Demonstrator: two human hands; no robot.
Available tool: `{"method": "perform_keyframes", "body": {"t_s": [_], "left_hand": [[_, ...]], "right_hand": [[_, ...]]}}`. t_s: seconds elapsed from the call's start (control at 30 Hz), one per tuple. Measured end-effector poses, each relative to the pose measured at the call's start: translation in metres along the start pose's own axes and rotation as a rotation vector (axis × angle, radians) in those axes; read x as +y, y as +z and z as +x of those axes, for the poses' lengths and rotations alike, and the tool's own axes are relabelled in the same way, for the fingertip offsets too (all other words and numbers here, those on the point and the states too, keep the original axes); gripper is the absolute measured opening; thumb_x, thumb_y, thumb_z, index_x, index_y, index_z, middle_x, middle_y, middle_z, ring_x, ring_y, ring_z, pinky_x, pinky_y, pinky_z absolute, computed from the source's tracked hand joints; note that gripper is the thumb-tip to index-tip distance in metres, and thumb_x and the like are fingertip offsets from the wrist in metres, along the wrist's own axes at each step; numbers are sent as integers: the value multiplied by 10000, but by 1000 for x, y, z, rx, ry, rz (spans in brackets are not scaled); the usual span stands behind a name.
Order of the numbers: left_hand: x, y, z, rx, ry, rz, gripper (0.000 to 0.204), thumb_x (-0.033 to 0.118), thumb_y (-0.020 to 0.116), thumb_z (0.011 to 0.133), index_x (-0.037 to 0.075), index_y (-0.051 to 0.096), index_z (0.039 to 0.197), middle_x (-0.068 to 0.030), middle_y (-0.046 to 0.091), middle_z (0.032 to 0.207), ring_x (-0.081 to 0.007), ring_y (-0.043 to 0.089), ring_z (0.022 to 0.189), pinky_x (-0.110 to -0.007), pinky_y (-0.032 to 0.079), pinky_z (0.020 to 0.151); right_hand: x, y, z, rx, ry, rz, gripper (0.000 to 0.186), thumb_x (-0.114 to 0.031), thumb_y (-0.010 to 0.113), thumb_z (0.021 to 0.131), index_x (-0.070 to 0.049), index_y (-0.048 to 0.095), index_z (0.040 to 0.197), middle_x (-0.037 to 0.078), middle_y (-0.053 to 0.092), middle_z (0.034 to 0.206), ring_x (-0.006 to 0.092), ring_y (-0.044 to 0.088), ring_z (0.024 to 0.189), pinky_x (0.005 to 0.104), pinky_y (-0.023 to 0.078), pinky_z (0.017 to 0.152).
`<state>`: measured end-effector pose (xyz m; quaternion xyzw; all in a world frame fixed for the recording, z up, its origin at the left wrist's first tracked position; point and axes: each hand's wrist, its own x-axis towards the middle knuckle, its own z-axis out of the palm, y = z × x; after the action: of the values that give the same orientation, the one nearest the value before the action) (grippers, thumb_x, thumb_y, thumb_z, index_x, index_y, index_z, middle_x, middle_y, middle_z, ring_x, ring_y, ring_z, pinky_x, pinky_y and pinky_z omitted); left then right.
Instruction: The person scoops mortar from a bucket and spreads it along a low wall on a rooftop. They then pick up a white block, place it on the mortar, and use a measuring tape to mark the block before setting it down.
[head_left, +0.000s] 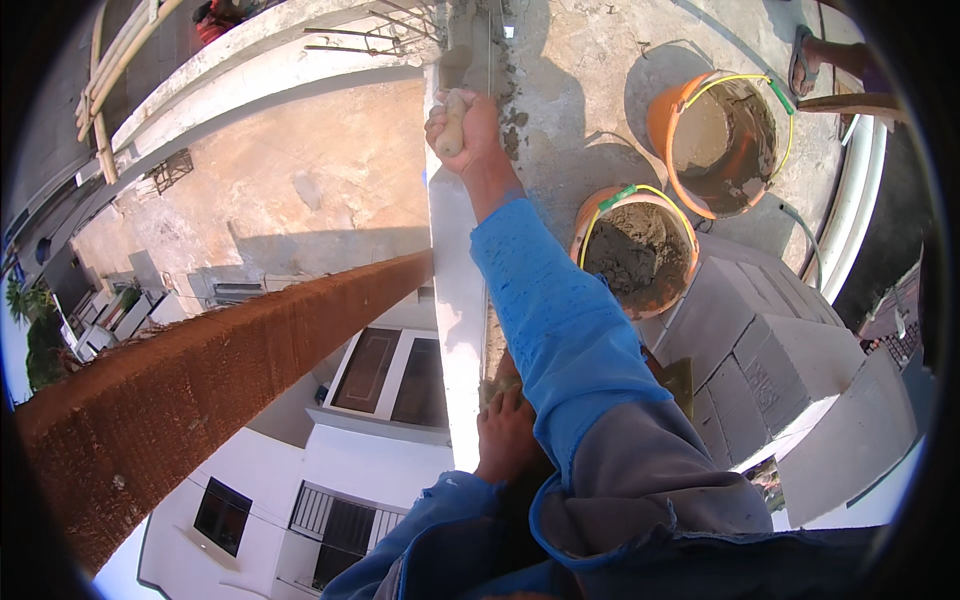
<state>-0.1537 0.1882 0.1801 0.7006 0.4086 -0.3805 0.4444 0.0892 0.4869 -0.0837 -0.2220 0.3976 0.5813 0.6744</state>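
My right hand (468, 135) reaches forward along the wall and is closed around the pale, rounded wooden handle of a trowel (452, 128). The blade lies beyond my fist and is hard to make out against the grey mortar. Beneath my hand runs the narrow white wall top (455, 270), with a strip of wet mortar (512, 135) along its right side. My left hand (505, 432) rests low beside the wall, close to my body, its fingers stretched forward and holding nothing visible. To the right of my forearm stands an orange bucket of thick grey mortar (637, 255).
A larger orange bucket (725, 145) holds wetter mortar. Grey blocks (760, 375) are stacked at right. Another person's sandalled foot (805, 62) shows at upper right. A rough brown beam (230, 365) slants at left, over a drop towards a white house (370, 460). Bare rebar (375, 35) sticks out ahead.
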Motion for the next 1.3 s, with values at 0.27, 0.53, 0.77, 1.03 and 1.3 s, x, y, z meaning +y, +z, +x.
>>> {"method": "perform_keyframes", "body": {"t_s": [0.27, 0.53, 0.77, 1.03, 1.3], "left_hand": [[-23, 63, -4, 144, -2, -737, 571, 440, 636, 998, 100, 615, 1456, -194, 526, 1557, -483, 470, 1436, -600, 443, 1068], [-26, 76, -2, 105, -7, -697, 613, 449, 640, 988, 98, 585, 1488, -209, 511, 1574, -501, 423, 1464, -631, 425, 1058], [-28, 94, -1, 106, -42, -733, 658, 442, 653, 975, 67, 555, 1506, -230, 517, 1545, -523, 415, 1462, -630, 407, 1097], [-25, 97, 7, 125, -67, -887, 683, 480, 660, 958, 62, 567, 1489, -227, 520, 1537, -507, 447, 1441, -619, 427, 1084], [-21, 99, -2, 121, -86, -861, 652, 482, 654, 957, 67, 598, 1456, -222, 525, 1535, -489, 461, 1435, -610, 435, 1081]], "right_hand": [[19, -29, -51, 68, 46, 40, 272, -300, 466, 1017, -74, 507, 1163, 72, 512, 813, 157, 526, 648, 306, 464, 552], [11, -20, -49, 10, 49, 50, 253, -274, 487, 1016, -65, 506, 1157, 70, 509, 822, 165, 541, 665, 297, 473, 543], [-13, 4, -26, 76, 25, 91, 174, -209, 531, 986, -37, 551, 1007, 41, 530, 787, 135, 553, 625, 261, 490, 517], [21, -39, -61, -2, 147, 302, 185, -204, 541, 978, -29, 594, 1004, 29, 576, 761, 130, 580, 616, 256, 529, 537], [48, -51, -85, 42, 145, 396, 191, -216, 529, 964, -44, 553, 1042, 57, 542, 777, 159, 543, 594, 287, 495, 511]]}}
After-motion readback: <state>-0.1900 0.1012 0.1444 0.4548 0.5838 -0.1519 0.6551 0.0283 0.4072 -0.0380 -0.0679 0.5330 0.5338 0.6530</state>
